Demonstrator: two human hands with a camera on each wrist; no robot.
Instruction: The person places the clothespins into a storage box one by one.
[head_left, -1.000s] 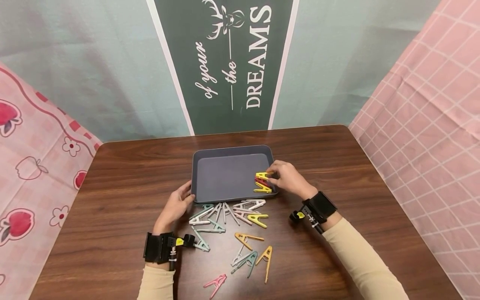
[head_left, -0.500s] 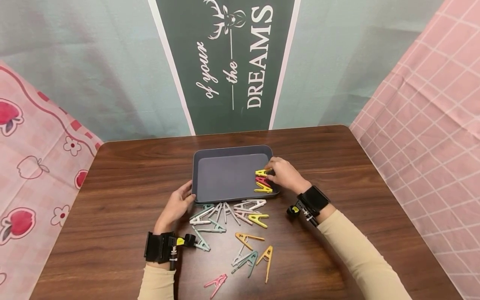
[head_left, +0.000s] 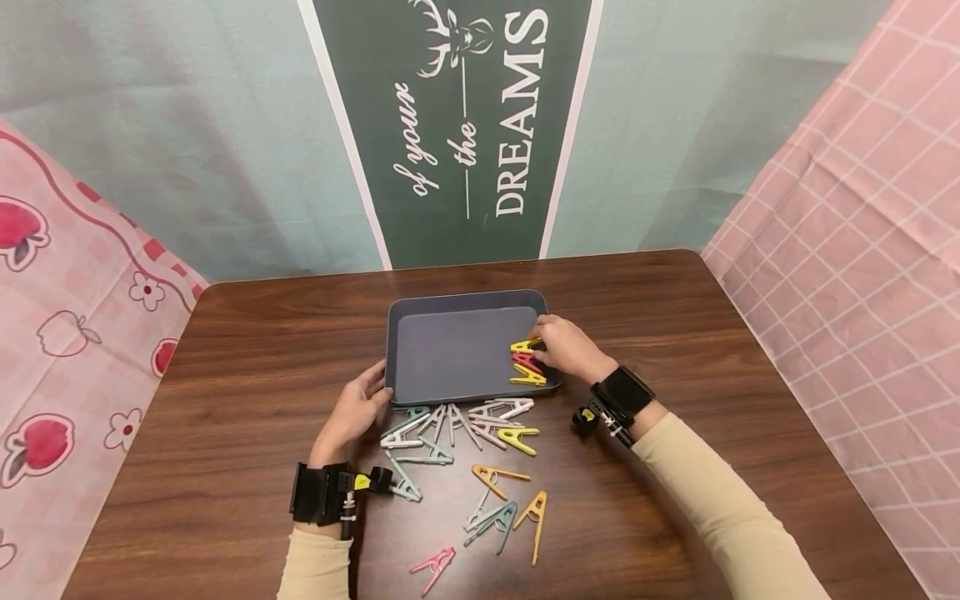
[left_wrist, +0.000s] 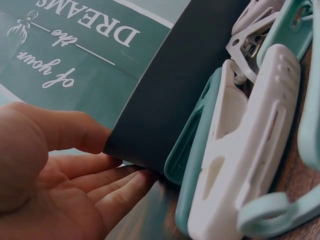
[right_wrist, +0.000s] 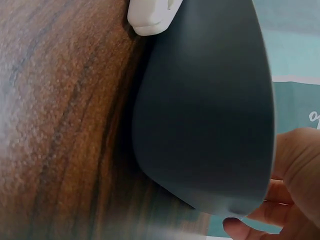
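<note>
At the front-left corner of a dark grey tray (head_left: 450, 350), my left hand (head_left: 356, 414) holds on, thumb at the rim and the other fingers along the outer side, as the left wrist view shows. Inside the tray's right end, my right hand (head_left: 573, 346) pinches a yellow clothespin (head_left: 521, 347). Just below that lie a red clothespin (head_left: 527, 362) and another yellow clothespin (head_left: 529, 376). From the right wrist, the tray wall (right_wrist: 205, 110) hides the pinching fingertips, while part of the hand (right_wrist: 295, 175) shows past the rim.
White and green clothespins (head_left: 403, 433) crowd the tray's front side, beside a yellow-green clothespin (head_left: 519, 440). Nearer on the wooden table (head_left: 247, 358) lie orange clothespins (head_left: 534, 517), a teal clothespin (head_left: 497, 523) and a pink clothespin (head_left: 434, 567). Printed curtains surround the table.
My right hand has shifted slightly left and farther away, bringing the yellow clothespin a little up the tray, off the red clothespin. The left hand stays at the tray corner.
</note>
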